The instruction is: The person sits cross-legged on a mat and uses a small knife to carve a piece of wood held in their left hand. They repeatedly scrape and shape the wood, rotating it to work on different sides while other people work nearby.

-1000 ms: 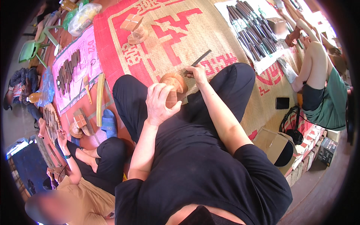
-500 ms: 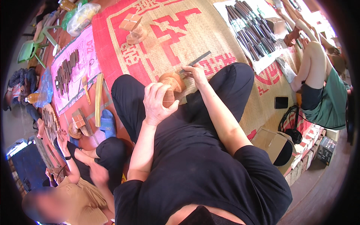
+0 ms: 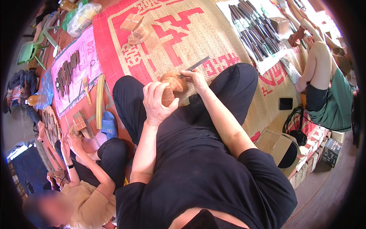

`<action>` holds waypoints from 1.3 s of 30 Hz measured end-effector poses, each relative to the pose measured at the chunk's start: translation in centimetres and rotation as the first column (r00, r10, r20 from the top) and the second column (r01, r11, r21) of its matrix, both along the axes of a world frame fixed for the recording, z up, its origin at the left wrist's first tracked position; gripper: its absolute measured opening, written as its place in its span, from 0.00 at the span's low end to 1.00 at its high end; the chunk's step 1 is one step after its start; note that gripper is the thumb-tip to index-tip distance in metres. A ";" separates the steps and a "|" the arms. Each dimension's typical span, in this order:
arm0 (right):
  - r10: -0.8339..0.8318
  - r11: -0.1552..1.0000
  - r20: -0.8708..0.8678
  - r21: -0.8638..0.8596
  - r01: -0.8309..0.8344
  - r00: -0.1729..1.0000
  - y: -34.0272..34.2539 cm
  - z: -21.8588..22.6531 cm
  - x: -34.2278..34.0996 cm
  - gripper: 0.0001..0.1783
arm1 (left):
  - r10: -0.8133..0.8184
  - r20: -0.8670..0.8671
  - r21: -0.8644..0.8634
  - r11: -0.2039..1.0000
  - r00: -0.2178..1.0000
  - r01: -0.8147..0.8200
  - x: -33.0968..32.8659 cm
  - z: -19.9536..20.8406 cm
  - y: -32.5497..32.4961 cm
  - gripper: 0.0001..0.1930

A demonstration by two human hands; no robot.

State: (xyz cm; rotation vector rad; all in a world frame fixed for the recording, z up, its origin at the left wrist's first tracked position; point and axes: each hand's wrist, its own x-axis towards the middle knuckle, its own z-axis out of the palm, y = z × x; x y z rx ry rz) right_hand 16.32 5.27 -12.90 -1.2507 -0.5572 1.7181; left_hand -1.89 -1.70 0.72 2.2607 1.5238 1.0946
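Wooden carving point(image 3: 170, 87) sits over your lap, upright, just ahead of both hands | left hand point(image 3: 157, 104) wraps closed around its lower part | right hand point(image 3: 195, 79) pinches chisel point(image 3: 194, 66), blade at its top, handle angling away right.

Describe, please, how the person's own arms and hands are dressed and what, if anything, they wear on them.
Both forearms are bare from the elbow down. The left hand and the right hand have no gloves, and no ring, watch or bracelet shows. The short sleeves of a black T-shirt end above the elbows.
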 end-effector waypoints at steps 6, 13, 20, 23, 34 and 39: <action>-0.075 0.996 0.134 -0.029 0.080 0.988 0.6 0.4 0.3 0.09 | 0.050 0.016 0.023 0.998 0.999 -0.050 -0.6 -0.1 0.4 0.26; -0.062 0.996 -0.032 0.059 0.064 0.998 0.2 0.8 -0.9 0.08 | 0.028 0.021 -0.002 1.000 0.999 -0.028 -0.4 0.1 0.6 0.26; -0.030 0.998 -0.013 0.057 0.030 0.999 0.8 0.9 -0.7 0.08 | 0.027 0.013 0.011 1.000 1.000 -0.027 -0.7 -0.1 0.8 0.26; -0.009 1.000 0.104 0.011 0.008 0.995 0.1 0.8 -1.5 0.08 | 0.026 0.031 -0.026 0.999 0.999 -0.025 -0.5 0.1 0.7 0.26; 0.048 0.999 0.024 0.015 -0.048 0.999 0.0 0.8 -0.7 0.12 | 0.021 0.019 -0.017 1.000 1.000 -0.021 -0.7 0.0 0.9 0.25; 0.061 0.998 0.050 -0.027 -0.060 0.997 0.4 0.1 -0.3 0.12 | 0.008 0.007 -0.014 1.000 1.000 -0.008 -0.2 0.3 1.3 0.25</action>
